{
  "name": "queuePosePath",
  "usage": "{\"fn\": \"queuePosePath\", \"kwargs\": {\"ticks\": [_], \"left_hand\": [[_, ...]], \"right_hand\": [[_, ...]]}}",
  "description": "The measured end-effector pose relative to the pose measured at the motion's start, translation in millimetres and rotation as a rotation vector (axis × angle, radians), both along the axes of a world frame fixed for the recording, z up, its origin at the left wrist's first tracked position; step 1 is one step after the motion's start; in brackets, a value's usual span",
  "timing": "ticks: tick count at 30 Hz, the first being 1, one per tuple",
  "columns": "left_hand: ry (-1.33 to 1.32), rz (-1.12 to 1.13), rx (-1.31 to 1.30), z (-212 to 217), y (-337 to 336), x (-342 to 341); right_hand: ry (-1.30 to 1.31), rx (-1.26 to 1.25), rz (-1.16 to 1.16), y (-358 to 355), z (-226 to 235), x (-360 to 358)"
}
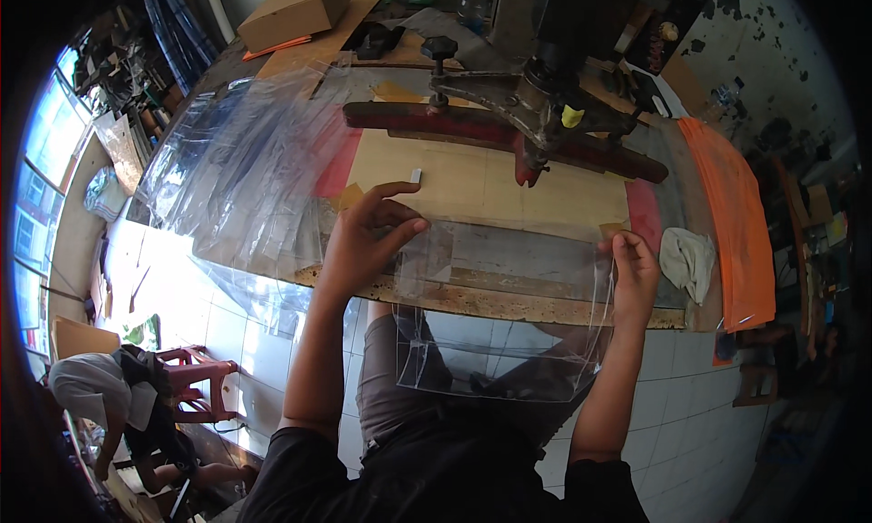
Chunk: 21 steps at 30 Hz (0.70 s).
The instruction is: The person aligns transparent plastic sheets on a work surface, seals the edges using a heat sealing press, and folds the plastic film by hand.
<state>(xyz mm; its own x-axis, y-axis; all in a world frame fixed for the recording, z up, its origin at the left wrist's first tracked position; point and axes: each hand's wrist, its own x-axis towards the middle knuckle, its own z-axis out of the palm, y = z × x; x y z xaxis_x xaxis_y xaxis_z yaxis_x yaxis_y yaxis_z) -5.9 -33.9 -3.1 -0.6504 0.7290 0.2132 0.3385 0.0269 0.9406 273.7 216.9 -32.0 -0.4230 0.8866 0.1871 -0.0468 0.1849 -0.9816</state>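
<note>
A clear plastic bag (509,355) lies across the table's front edge, and its lower part hangs down over my lap. At its upper right corner, my right hand (634,267) is closed, pinching the film between thumb and fingers. My left hand (368,237) is by the bag's upper left corner, with index finger and thumb spread apart. Whether its thumb touches the film is hard to make out. Just past the index fingertip sits a small white piece (416,175) on the yellowish board (490,182).
Above the board hangs a press with a dark red bar (400,116). Clear plastic sheets (245,159) are heaped at left. Orange sheets (731,223) and a whitish cloth (688,261) lie at right. A cardboard box (295,14) stands behind. Another person (127,396) bends near a red stool (195,382).
</note>
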Motion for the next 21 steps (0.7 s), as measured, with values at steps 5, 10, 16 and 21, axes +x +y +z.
{"fn": "queuePosePath", "kwargs": {"ticks": [5,10,16,21], "left_hand": [[-0.062,-0.032,-0.048,-2.8,-1.9,-5.0],[-0.053,-0.042,-0.010,-16.7,-0.2,-9.2],[-0.023,-0.004,-0.045,-11.1,2.7,10.0],[-0.050,0.011,-0.020,-13.6,1.6,12.7]], "right_hand": [[0.034,0.001,0.010,0.2,-1.4,0.9],[0.043,0.000,0.004,-0.7,-0.9,1.6],[0.087,-0.008,0.009,-1.7,-1.2,2.5],[0.060,0.030,0.000,1.3,-5.0,4.9]]}}
